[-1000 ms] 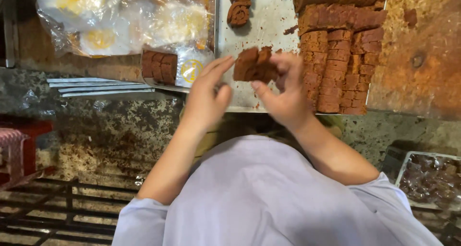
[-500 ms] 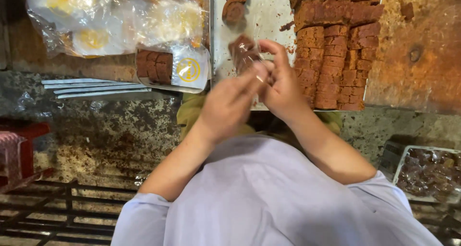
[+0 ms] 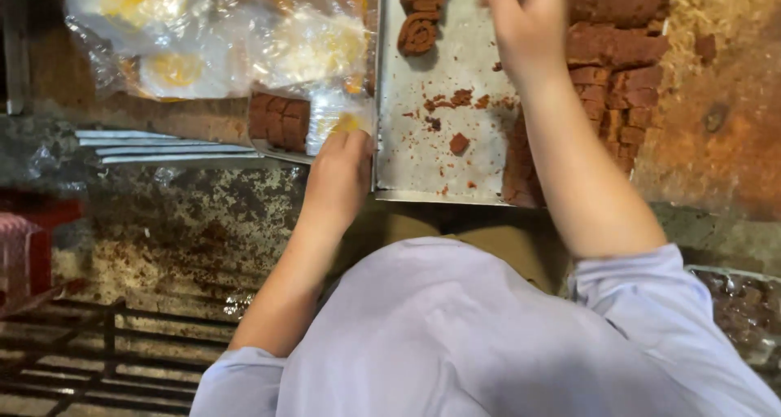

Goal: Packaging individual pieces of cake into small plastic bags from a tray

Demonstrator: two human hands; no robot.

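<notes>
Fingers of the right hand (image 3: 525, 18) spread loosely above the metal tray (image 3: 423, 152), nearest the brown block stack (image 3: 618, 67) just right of them, while the left hand (image 3: 338, 173) curls at the tray's left edge beside a bagged block (image 3: 279, 120).

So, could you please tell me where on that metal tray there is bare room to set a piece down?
The metal tray is bare, bar crumbs, in its middle, between the rolled pieces at the far end and its near rim. Its right side is crowded with stacked brown blocks, where the right hand reaches.
</notes>
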